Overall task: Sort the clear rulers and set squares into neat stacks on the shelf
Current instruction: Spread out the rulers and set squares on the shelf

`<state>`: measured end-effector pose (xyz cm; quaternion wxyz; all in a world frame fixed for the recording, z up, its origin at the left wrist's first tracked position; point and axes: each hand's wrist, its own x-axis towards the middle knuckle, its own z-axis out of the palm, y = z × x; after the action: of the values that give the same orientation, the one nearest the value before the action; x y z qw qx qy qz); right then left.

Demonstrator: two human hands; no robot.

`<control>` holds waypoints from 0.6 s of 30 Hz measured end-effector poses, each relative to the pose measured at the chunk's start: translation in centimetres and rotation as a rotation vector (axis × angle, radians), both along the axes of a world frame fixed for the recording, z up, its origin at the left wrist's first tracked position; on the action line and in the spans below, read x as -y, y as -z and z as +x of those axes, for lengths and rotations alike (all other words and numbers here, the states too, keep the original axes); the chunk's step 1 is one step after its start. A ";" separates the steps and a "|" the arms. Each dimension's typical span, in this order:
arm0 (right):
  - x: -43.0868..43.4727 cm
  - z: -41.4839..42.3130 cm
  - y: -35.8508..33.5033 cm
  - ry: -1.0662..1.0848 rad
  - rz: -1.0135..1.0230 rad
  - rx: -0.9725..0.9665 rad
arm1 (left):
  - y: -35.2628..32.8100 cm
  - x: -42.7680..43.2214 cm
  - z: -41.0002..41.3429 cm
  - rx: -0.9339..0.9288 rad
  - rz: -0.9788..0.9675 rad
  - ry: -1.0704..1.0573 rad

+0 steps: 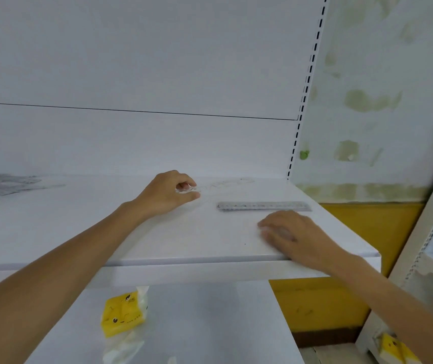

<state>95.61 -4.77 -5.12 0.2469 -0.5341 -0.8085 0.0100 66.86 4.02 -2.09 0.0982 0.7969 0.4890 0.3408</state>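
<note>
A clear ruler [264, 205] lies flat on the white shelf [78, 232], toward its right end. My left hand [168, 193] is at the shelf's middle and pinches a small clear piece [187, 189] between thumb and fingers; its shape is hard to make out. Faint outlines of more clear pieces [225, 183] lie just right of that hand, near the back. My right hand [291, 232] rests flat on the shelf in front of the ruler, fingers straight and blurred. A heap of clear rulers and set squares [7, 183] lies at the shelf's far left.
The shelf's front edge [210, 258] runs below both hands. A yellow packet in clear wrap [123, 315] lies on the lower shelf. A slotted upright [306, 93] bounds the shelf on the right, with a yellow wall [367, 222] beyond. Another yellow packet [394, 348] sits at bottom right.
</note>
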 end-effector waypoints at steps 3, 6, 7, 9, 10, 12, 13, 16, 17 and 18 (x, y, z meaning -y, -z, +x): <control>0.8 -0.6 0.8 0.027 0.067 0.086 | -0.4 -1.1 3.1 0.024 -0.021 0.055; 0.9 -0.9 0.8 0.048 0.082 0.060 | -0.4 -1.8 5.9 0.067 -0.066 0.133; 0.9 -0.9 0.8 0.047 0.087 0.067 | -0.3 -2.0 6.6 0.082 -0.076 0.149; 0.9 -0.9 0.9 0.045 0.095 0.074 | 0.1 -2.4 7.8 0.076 -0.083 0.164; 0.9 -0.8 0.9 0.045 0.098 0.076 | 0.3 -2.6 8.2 0.060 -0.080 0.168; 0.8 -0.8 0.9 0.049 0.101 0.077 | 0.8 -3.0 8.8 0.025 -0.079 0.181; 0.8 -0.8 0.8 0.050 0.100 0.078 | 0.9 -3.1 9.0 0.009 -0.082 0.186; 0.8 -0.9 0.9 0.048 0.088 0.077 | 0.8 -3.6 9.4 -0.036 -0.103 0.184; 0.8 -0.9 0.9 0.050 0.084 0.078 | 0.8 -3.8 9.5 -0.045 -0.108 0.184; 0.7 -0.8 0.9 0.054 0.081 0.080 | 0.8 -3.9 9.7 -0.049 -0.109 0.186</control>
<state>94.77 -5.51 -5.99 0.2361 -0.5453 -0.8027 -0.0505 76.53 7.91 -2.88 0.1608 0.8404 0.4330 0.2834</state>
